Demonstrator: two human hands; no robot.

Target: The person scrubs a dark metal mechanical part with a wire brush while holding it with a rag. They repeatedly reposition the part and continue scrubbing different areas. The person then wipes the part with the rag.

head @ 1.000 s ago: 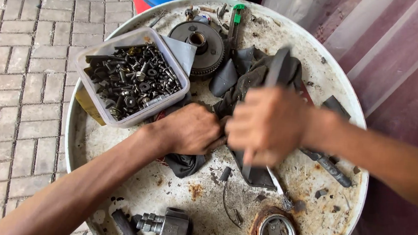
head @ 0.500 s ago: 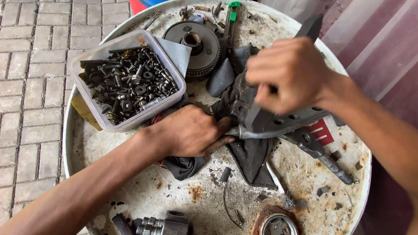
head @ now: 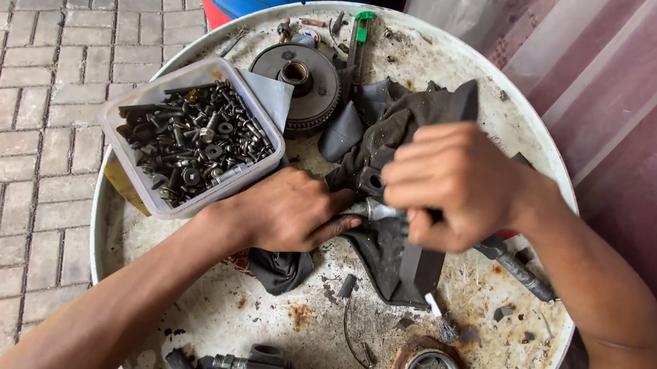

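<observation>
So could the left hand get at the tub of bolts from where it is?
Probably yes: the left hand lies right beside the open tub of bolts, nothing between them, though it is pressing on the dark cloth.

Rusty white drum lid [head: 184,305] as tabletop: screw tub [head: 187,138] left of grip, toothed gear [head: 297,80] beyond it, dark rag [head: 400,128] beneath it.

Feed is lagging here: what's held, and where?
Left hand pinches one end of a small metal part; right hand grips dark rubber sheet over it.
</observation>
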